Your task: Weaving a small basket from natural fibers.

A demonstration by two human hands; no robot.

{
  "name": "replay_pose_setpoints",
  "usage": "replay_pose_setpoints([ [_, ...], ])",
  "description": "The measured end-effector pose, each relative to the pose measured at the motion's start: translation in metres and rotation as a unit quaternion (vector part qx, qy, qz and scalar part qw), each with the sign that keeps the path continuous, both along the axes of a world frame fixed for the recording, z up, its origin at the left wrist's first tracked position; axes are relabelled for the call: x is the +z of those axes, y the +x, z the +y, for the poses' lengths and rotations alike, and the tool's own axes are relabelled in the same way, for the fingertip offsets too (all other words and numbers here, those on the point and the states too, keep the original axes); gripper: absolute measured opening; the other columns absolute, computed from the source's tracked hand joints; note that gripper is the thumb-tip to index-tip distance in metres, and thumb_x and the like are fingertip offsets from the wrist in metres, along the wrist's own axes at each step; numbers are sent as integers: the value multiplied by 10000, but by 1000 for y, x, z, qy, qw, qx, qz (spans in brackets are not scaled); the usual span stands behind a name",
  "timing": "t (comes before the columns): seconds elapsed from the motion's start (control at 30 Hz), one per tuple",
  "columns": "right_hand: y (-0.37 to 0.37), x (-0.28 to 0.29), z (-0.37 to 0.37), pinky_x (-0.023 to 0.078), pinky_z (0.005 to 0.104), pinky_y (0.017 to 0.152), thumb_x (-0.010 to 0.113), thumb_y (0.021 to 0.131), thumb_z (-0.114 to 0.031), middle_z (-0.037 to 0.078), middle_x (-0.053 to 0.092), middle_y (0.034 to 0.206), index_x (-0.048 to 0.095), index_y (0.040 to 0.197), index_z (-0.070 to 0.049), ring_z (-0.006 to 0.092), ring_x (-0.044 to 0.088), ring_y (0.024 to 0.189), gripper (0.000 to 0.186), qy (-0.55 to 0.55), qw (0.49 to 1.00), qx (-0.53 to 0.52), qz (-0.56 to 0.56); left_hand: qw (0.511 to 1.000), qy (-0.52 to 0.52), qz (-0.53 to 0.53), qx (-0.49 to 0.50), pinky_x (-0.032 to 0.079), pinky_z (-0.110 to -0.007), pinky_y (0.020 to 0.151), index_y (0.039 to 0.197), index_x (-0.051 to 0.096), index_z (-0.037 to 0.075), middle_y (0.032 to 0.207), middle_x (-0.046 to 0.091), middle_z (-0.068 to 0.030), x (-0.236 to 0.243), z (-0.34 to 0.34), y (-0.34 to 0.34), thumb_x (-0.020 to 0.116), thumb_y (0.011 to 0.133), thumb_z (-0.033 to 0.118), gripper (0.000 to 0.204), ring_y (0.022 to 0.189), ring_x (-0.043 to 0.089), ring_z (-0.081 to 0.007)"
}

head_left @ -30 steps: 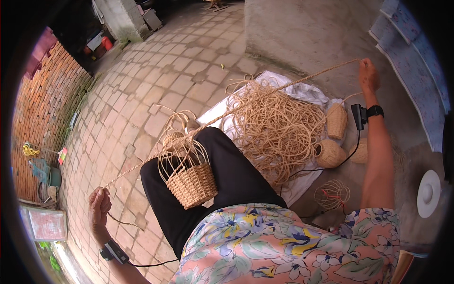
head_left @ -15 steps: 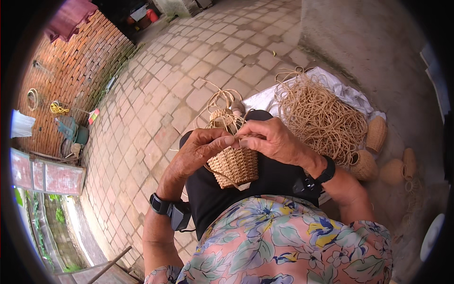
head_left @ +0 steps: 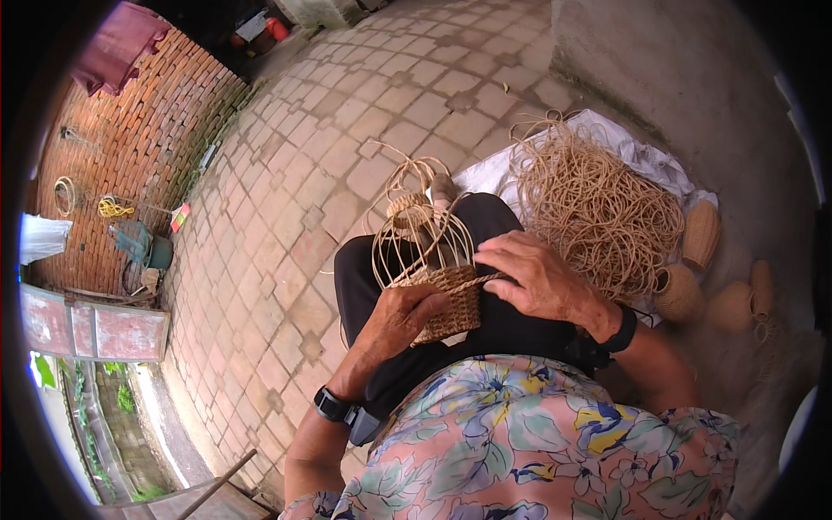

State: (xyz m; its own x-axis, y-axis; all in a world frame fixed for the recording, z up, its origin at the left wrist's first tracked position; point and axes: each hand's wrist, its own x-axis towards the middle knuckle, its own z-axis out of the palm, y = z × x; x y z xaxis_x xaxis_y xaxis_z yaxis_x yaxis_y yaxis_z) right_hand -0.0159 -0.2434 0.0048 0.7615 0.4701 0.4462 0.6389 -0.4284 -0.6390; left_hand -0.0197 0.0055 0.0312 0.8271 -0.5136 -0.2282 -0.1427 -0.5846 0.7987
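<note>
A small woven basket (head_left: pixel 458 319) sits on my lap, its long uncut strands (head_left: pixel 381 251) looping up and away from the rim. My left hand (head_left: pixel 400 319) is closed round the near left side of the basket, thumb lying over its wall. Off to the right, my right hand (head_left: pixel 536 276) pinches a twisted cord (head_left: pixel 482 281) between thumb and fingers. That cord runs taut from the basket's rim to those fingers. Part of the basket's left side is hidden under my left hand.
Beyond my knees lies another woven piece (head_left: pixel 407 208) with loose strands. A tangled heap of cord (head_left: pixel 598 212) rests on a white sheet (head_left: pixel 485 173) at the right. Several woven vessels (head_left: pixel 679 293) stand beside it. A brick wall (head_left: pixel 130 130) rises on the left.
My hands have parted from the rim. The left has moved down onto the basket's side; the right has drawn the cord out to the right. The strands above the basket now show.
</note>
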Motion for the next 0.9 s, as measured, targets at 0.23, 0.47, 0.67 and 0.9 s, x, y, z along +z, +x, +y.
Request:
replay_pose_setpoints([
  [0.23, 2, -32, 0, 496, 369, 606, 586, 878, -63, 145, 633, 723, 579, 882, -21, 328, 656, 713, 43, 91, 976, -101, 169, 967, 67, -243, 34, 517, -379, 673, 1087, 610, 22, 897, 665, -183, 10, -27, 13, 619, 848, 99, 251, 786, 668, -321],
  [0.47, -3, -64, -28, 506, 372, 625, 630, 843, -46, 123, 648, 816, 601, 850, -27, 286, 652, 735, 36, 41, 984, -165, 46, 995, 6, -9, 101, 501, -301, 587, 1168, 551, 49, 783, 635, -98, -6, -29, 33, 564, 884, 100, 288, 660, 629, -159],
  [0.67, -6, -52, -41, 479, 395, 635, 650, 810, -48, 117, 547, 733, 584, 771, -23, 297, 587, 703, 80, -94, 986, -140, -11, 931, -226, 41, 283, 389, -196, 531, 1025, 534, 86, 765, 599, -2, -13, 10, 20, 591, 895, 95, 142, 626, 505, -55],
  [0.9, -12, -64, -51, 440, 417, 636, 592, 816, 9, 123, 452, 760, 510, 833, -24, 329, 527, 747, 90, -72, 987, -144, 25, 859, -419, 9, 292, 430, -189, 663, 1019, 484, 73, 845, 571, 5, -30, 17, -22, 616, 913, 96, 170, 769, 534, -53],
])
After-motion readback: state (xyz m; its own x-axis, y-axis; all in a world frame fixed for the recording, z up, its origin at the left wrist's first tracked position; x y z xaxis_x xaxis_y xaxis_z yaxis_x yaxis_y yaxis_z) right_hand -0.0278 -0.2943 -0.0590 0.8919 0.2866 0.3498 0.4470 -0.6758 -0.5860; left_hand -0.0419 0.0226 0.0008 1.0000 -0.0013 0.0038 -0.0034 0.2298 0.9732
